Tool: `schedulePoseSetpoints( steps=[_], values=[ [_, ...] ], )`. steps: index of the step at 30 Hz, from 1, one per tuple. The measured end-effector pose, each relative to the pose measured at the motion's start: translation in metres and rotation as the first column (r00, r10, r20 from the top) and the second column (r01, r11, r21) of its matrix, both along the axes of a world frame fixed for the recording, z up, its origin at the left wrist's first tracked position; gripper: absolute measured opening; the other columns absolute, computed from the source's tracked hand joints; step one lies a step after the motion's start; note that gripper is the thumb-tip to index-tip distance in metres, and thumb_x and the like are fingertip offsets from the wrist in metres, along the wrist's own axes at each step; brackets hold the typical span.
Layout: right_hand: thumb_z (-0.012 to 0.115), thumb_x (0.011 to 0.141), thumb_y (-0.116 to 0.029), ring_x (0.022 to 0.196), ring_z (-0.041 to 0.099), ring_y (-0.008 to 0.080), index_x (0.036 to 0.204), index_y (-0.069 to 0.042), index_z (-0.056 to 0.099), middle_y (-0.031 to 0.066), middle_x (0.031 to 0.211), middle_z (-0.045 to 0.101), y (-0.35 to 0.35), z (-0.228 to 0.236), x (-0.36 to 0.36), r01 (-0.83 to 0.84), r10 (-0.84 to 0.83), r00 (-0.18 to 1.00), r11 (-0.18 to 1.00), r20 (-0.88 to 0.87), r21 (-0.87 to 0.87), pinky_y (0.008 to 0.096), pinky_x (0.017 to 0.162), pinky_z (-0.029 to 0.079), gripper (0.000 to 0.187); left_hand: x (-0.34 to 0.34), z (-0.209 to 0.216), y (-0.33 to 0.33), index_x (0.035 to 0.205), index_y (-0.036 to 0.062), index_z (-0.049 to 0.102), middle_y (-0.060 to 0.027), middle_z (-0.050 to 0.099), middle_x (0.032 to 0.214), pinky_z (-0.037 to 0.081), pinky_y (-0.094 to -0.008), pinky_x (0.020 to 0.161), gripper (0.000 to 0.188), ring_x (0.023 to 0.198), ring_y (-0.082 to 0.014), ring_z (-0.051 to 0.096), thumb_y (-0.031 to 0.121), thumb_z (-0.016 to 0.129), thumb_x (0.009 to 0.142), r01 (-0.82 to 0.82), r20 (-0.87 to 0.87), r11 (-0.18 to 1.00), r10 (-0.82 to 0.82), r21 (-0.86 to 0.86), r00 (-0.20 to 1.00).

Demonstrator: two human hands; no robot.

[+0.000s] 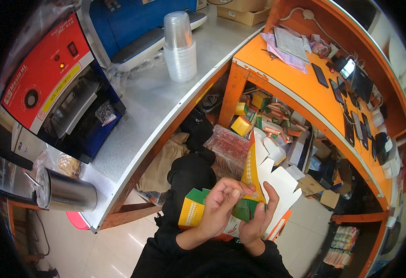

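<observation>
Over my lap is a partly folded cardboard box, white inside, with yellow, green and orange printed outer faces. My left hand is closed, its thumb and fingertips pinching the tip of a yellow flap of the box. Against the same flap and the green panel below it, my right hand grips with its thumb and a raised finger. The box's yellow and green side stands up left of my left wrist. The lower part of the box is hidden behind my hands and sleeves.
A metal counter at left carries a red-and-blue cup sealer, stacked clear plastic cups and a steel tumbler. At right, an orange desk holds several phones. Beneath it lies a pile of folded boxes beside a plastic-wrapped bundle.
</observation>
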State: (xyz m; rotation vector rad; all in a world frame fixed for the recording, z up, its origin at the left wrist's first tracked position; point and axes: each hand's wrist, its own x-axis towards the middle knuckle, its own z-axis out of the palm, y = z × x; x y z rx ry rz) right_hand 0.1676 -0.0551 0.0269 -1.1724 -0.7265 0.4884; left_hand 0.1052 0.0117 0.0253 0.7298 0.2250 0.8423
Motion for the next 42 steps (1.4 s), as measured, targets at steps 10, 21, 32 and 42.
schedulePoseSetpoints(
  steps=[10,21,32,42],
  values=[
    [0.031,0.096,-0.026,0.108,0.048,0.0230,0.126,0.004,0.031,0.0210,0.118,0.045,0.001,0.002,0.009,0.068,-0.071,0.996,0.996,-0.054,-0.056,0.0330,0.092,0.039,0.043,0.001,-0.002,0.001,0.097,0.0053,0.044,-0.0067,0.053,0.093,0.040,-0.0307,0.096,0.015,0.105,-0.0165,0.052,0.020,0.045,0.095,0.043,0.016,0.995,-0.042,-0.091,0.999],
    [0.050,0.087,-0.048,0.131,0.026,0.0372,0.135,-0.003,0.011,0.0309,0.138,0.026,0.002,0.015,0.025,-0.168,0.172,0.982,0.984,0.077,-0.056,0.0443,0.108,0.017,0.076,-0.006,-0.011,0.012,0.096,0.0038,0.046,-0.0076,0.054,0.090,0.042,-0.0332,0.095,0.014,0.096,-0.0189,0.058,0.017,0.046,0.095,0.080,0.124,0.989,-0.065,-0.122,0.990],
    [0.040,0.095,-0.019,0.110,0.054,0.0254,0.118,0.005,0.053,0.0198,0.119,0.056,-0.012,0.037,0.017,0.016,0.104,0.947,0.929,0.303,-0.369,0.0321,0.096,0.037,0.035,-0.002,-0.009,0.008,0.096,0.0040,0.045,-0.0077,0.054,0.090,0.042,-0.0335,0.094,0.011,0.095,-0.0181,0.056,0.015,0.046,0.094,0.071,0.103,0.993,-0.061,-0.099,0.993],
    [0.041,0.096,-0.027,0.077,0.056,0.0108,0.099,0.005,0.059,0.0092,0.091,0.062,-0.015,0.027,0.035,0.066,0.032,0.962,0.937,0.272,-0.344,0.0235,0.068,0.044,0.037,-0.006,-0.016,0.006,0.099,0.0074,0.045,-0.0028,0.049,0.086,0.042,-0.0347,0.094,0.009,0.086,-0.0115,0.055,0.013,0.048,0.093,0.137,0.253,0.947,-0.062,-0.291,0.965]
  ],
)
